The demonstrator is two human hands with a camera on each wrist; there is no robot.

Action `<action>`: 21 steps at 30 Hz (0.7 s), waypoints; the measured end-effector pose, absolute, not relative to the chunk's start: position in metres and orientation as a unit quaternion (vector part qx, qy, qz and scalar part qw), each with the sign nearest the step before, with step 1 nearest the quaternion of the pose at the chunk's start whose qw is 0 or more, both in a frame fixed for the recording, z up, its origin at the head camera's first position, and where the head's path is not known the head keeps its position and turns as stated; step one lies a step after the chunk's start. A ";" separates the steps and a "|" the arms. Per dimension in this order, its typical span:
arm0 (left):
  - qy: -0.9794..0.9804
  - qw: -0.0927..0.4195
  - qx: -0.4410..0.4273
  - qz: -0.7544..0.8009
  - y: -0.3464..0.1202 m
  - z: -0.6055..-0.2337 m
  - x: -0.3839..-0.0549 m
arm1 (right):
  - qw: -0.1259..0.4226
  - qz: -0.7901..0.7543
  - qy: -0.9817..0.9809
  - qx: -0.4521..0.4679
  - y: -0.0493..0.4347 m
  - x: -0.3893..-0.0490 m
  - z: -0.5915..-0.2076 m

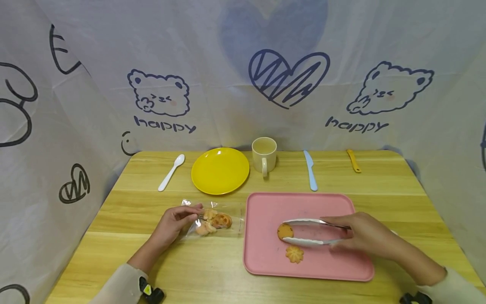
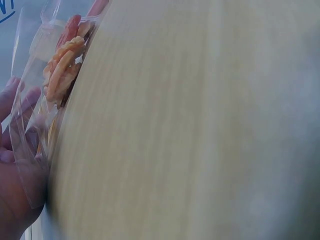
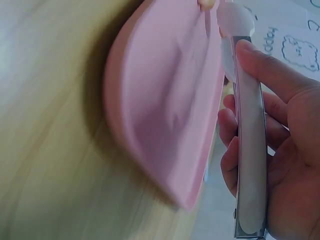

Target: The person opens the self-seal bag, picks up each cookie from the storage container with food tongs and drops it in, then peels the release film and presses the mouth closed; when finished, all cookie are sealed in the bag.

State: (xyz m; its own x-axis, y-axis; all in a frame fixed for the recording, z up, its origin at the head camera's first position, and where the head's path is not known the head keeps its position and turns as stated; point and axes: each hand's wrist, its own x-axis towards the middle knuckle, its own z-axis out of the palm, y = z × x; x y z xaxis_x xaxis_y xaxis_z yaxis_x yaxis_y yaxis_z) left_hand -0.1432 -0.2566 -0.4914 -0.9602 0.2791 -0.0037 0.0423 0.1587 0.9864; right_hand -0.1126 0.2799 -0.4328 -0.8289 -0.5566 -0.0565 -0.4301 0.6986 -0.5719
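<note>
My left hand (image 1: 172, 223) pinches the edge of a clear plastic bag (image 1: 236, 211) with several cookies (image 1: 221, 220) inside. In the left wrist view the bag (image 2: 25, 145) lies along the fingers. My right hand (image 1: 364, 232) grips silver tongs (image 1: 309, 242) with white tips over the pink tray (image 1: 322, 204). The tips stand at either side of a round cookie (image 1: 285, 232) dotted with dark bits. Just in front of it on the tray lies a flower-shaped cookie (image 1: 294, 254). From the right wrist, thumb and fingers wrap the handle of the tongs (image 3: 250, 145).
Behind the bag sits a yellow plate (image 1: 220, 171), with a white spoon (image 1: 171, 172) to its left and a cream mug (image 1: 264, 156) to its right. A light blue knife (image 1: 310, 171) and a yellow utensil handle (image 1: 353, 161) lie behind the tray. Printed cloth (image 1: 228, 97) surrounds the table.
</note>
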 end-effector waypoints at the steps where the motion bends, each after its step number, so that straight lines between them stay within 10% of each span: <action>1: 0.756 0.092 0.106 0.640 -0.257 -0.491 -0.143 | 0.112 -0.284 0.912 -0.273 0.276 -0.114 -0.433; 21: 0.752 0.092 0.115 0.643 -0.257 -0.492 -0.144 | 0.112 -0.268 0.911 -0.293 0.186 -0.148 -0.426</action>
